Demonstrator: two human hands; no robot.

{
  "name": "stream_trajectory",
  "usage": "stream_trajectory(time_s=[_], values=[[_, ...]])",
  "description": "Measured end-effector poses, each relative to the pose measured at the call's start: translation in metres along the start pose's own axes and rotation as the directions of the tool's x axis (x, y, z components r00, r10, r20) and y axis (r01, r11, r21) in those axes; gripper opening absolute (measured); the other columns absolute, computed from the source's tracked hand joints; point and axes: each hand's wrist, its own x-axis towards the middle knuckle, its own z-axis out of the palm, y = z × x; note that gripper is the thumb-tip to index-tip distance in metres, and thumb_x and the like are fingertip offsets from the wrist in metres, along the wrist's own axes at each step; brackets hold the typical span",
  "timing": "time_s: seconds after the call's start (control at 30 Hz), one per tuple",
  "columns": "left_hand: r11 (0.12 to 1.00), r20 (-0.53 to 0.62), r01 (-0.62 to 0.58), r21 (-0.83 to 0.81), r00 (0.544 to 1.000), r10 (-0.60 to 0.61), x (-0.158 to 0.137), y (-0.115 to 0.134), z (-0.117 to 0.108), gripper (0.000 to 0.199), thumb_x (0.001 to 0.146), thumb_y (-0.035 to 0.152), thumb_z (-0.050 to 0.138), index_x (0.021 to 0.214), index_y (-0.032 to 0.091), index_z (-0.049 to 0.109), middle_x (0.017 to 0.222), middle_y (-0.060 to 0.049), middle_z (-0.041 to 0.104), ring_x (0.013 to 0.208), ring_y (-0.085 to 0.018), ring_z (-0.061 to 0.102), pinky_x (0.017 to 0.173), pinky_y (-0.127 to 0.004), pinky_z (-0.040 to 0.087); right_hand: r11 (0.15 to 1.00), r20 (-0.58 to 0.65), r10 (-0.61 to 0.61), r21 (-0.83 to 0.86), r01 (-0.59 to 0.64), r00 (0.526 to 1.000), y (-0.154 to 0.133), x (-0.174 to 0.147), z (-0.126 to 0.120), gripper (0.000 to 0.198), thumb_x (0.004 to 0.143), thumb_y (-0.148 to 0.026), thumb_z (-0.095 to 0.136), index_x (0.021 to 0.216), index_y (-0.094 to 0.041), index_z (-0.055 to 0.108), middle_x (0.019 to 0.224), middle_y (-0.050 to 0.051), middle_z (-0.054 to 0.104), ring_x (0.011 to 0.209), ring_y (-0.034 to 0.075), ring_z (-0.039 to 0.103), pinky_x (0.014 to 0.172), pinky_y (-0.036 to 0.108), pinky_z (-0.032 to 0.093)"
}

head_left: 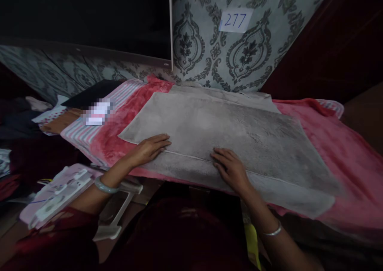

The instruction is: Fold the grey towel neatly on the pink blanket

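Observation:
A grey plush cloth [209,119] lies folded over itself on a table covered in pink and red fabric. Its upper layer ends in a long edge that runs below my hands, with a lower grey layer showing in front. My left hand [151,148] rests flat near the left part of that edge, fingers stretched out to the right. Farther right, my right hand [230,167] lies on the cloth by the same edge, its fingers spread a little and pointing left. Neither hand holds anything that shows.
A pink plush cover [344,139] and striped fabric lie under the grey cloth. On the left sit a dark flat object [92,93] and a blurred white item [97,113]. A power strip [64,195] lies on a pink stool. A large screen [83,20] stands behind.

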Motion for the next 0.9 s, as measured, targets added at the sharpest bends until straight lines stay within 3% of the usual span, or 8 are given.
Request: stream_trajectory(time_s=[0.2, 0.33, 0.47, 0.63, 0.8, 0.9], values=[[0.998, 0.025, 0.007, 0.063, 1.000, -0.008, -0.002, -0.003, 0.004, 0.039, 0.101, 0.024, 0.040, 0.135, 0.021, 0.060, 0.144, -0.011, 0.058, 0.134, -0.021, 0.055, 0.109, -0.042, 0.050, 0.998, -0.023, 0.013, 0.068, -0.011, 1.000, 0.002, 0.002, -0.001, 0.028, 0.099, -0.031, 0.052, 0.114, -0.026, 0.074, 0.121, 0.009, 0.072, 0.112, 0.026, 0.066, 0.097, 0.051, 0.054], [0.987, -0.011, 0.022, 0.161, 1.000, -0.020, 0.000, -0.002, 0.010, 0.040, 0.098, 0.015, 0.042, 0.132, 0.022, 0.061, 0.137, -0.011, 0.062, 0.128, -0.022, 0.058, 0.106, -0.044, 0.050, 1.000, -0.023, -0.004, 0.005, 0.004, 1.000, -0.001, 0.002, -0.001, 0.030, 0.100, -0.028, 0.048, 0.113, -0.025, 0.074, 0.118, 0.010, 0.073, 0.111, 0.026, 0.066, 0.096, 0.049, 0.056], [0.976, -0.034, 0.017, 0.217, 0.999, -0.010, 0.003, 0.001, 0.007, 0.038, 0.095, 0.010, 0.044, 0.126, 0.021, 0.064, 0.120, -0.012, 0.066, 0.112, -0.023, 0.061, 0.094, -0.041, 0.052, 0.997, -0.009, -0.027, -0.067, 0.026, 1.000, -0.003, 0.000, 0.002, 0.031, 0.100, -0.021, 0.044, 0.114, -0.024, 0.072, 0.119, 0.010, 0.071, 0.114, 0.026, 0.064, 0.097, 0.050, 0.055], [0.940, -0.041, 0.070, 0.334, 0.997, -0.060, -0.001, -0.002, 0.003, 0.026, 0.093, 0.007, 0.043, 0.098, 0.017, 0.067, 0.093, -0.010, 0.063, 0.087, -0.023, 0.056, 0.078, -0.038, 0.047, 0.995, -0.116, -0.036, -0.095, 0.025, 0.993, -0.002, 0.000, 0.008, 0.024, 0.101, -0.021, 0.043, 0.101, -0.021, 0.068, 0.101, 0.011, 0.070, 0.098, 0.025, 0.066, 0.085, 0.043, 0.057], [0.952, -0.088, 0.007, 0.307, 0.996, 0.021, -0.008, -0.003, 0.003, 0.028, 0.090, 0.006, 0.039, 0.094, 0.018, 0.064, 0.088, -0.009, 0.059, 0.084, -0.022, 0.051, 0.076, -0.036, 0.045, 0.990, -0.131, -0.067, -0.132, 0.050, 0.989, -0.001, -0.002, 0.012, 0.020, 0.100, -0.019, 0.044, 0.100, -0.022, 0.064, 0.099, 0.011, 0.068, 0.095, 0.025, 0.064, 0.083, 0.042, 0.056], [0.975, -0.061, -0.033, 0.222, 0.997, 0.047, -0.013, -0.001, -0.003, 0.027, 0.089, 0.009, 0.040, 0.098, 0.018, 0.064, 0.091, -0.010, 0.059, 0.088, -0.023, 0.052, 0.078, -0.037, 0.046, 0.992, -0.103, -0.070, -0.115, 0.058, 0.992, -0.002, -0.005, 0.008, 0.018, 0.097, -0.018, 0.045, 0.099, -0.022, 0.063, 0.101, 0.010, 0.067, 0.098, 0.026, 0.064, 0.084, 0.043, 0.055]])
